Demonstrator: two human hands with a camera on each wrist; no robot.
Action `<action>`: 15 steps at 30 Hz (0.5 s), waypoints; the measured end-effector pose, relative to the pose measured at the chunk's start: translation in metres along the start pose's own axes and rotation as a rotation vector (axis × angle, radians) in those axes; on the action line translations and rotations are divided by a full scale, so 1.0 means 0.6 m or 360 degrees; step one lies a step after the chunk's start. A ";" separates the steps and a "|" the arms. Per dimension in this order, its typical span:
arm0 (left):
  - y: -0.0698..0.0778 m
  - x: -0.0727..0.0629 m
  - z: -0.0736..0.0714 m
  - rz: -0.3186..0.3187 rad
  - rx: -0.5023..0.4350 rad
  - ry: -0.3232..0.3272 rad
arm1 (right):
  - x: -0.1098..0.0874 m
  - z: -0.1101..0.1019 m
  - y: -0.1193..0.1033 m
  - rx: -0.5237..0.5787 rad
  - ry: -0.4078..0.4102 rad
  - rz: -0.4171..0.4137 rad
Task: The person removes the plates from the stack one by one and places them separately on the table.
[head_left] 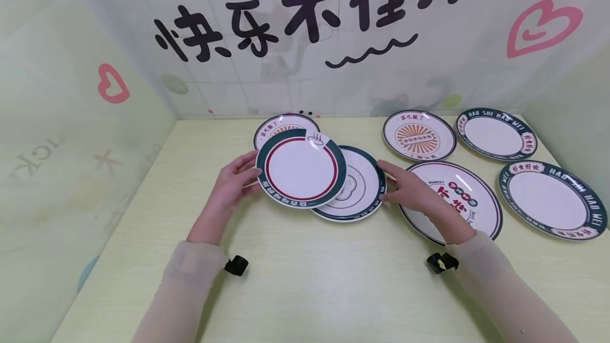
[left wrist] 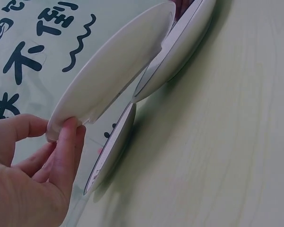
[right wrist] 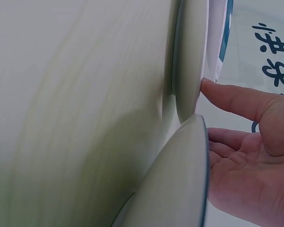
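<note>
My left hand (head_left: 234, 179) pinches the left rim of a white plate with a green border and red ring (head_left: 300, 168), thumb on one side and fingers on the other. That plate is raised and tilted, its underside facing the left wrist view. It overlaps a dark-green-rimmed plate with a line drawing (head_left: 355, 208), whose upper left part is hidden. My right hand (head_left: 410, 187) grips the right edge of this second plate, thumb tip on the rim in the right wrist view; the other fingers are partly hidden there. A smaller plate with an orange pattern (head_left: 285, 122) lies behind, partly covered.
On the right of the table (head_left: 324, 279) lie another orange-patterned plate (head_left: 419, 139), a large plate with red characters (head_left: 476, 195) under my right forearm, and two dark-rimmed oval plates, one at the back (head_left: 493, 134), one nearer (head_left: 548, 200). A printed wall covering (head_left: 295, 83) stands behind.
</note>
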State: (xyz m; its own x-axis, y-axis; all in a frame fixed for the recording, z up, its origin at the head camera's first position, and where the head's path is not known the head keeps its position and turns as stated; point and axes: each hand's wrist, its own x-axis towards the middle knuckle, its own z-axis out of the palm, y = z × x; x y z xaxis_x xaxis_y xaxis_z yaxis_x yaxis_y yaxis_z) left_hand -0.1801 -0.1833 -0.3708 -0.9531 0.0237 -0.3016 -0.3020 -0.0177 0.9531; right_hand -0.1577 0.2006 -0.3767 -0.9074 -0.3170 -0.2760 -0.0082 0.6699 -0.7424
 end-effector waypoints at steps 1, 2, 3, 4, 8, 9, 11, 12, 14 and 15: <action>0.002 0.000 -0.003 0.0008 -0.0013 0.0003 | 0.000 0.000 0.000 0.0003 0.0000 -0.0002; 0.004 0.000 -0.007 0.0016 -0.0031 0.0009 | 0.000 0.000 0.000 0.0002 0.0000 -0.0010; 0.007 -0.001 -0.010 0.0023 -0.0048 0.0013 | -0.001 0.001 -0.001 0.0006 -0.0001 -0.0014; 0.008 -0.001 -0.014 0.0026 -0.0065 0.0025 | -0.001 0.001 -0.001 0.0010 -0.0002 -0.0016; 0.014 -0.001 -0.028 0.0031 -0.0156 0.0066 | -0.002 0.002 -0.002 0.0017 -0.0005 -0.0023; 0.015 -0.001 -0.031 0.0029 -0.0183 0.0079 | -0.002 0.002 -0.002 0.0019 -0.0005 -0.0020; 0.017 -0.001 -0.037 0.0029 -0.0226 0.0113 | -0.002 0.002 -0.002 0.0008 -0.0006 -0.0017; 0.018 -0.001 -0.040 0.0031 -0.0246 0.0133 | -0.001 0.002 -0.001 0.0003 -0.0004 -0.0014; 0.020 -0.001 -0.045 0.0034 -0.0281 0.0170 | -0.001 0.001 -0.001 -0.0004 -0.0003 -0.0007; 0.021 -0.002 -0.047 0.0036 -0.0297 0.0188 | -0.001 0.001 -0.001 -0.0008 -0.0002 -0.0003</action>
State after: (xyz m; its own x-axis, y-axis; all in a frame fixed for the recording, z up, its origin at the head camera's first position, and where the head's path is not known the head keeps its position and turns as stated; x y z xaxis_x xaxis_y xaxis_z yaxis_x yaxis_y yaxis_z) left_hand -0.1835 -0.2118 -0.3590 -0.9519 -0.0958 -0.2912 -0.2678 -0.2020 0.9421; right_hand -0.1572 0.1999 -0.3764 -0.9069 -0.3191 -0.2751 -0.0123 0.6728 -0.7398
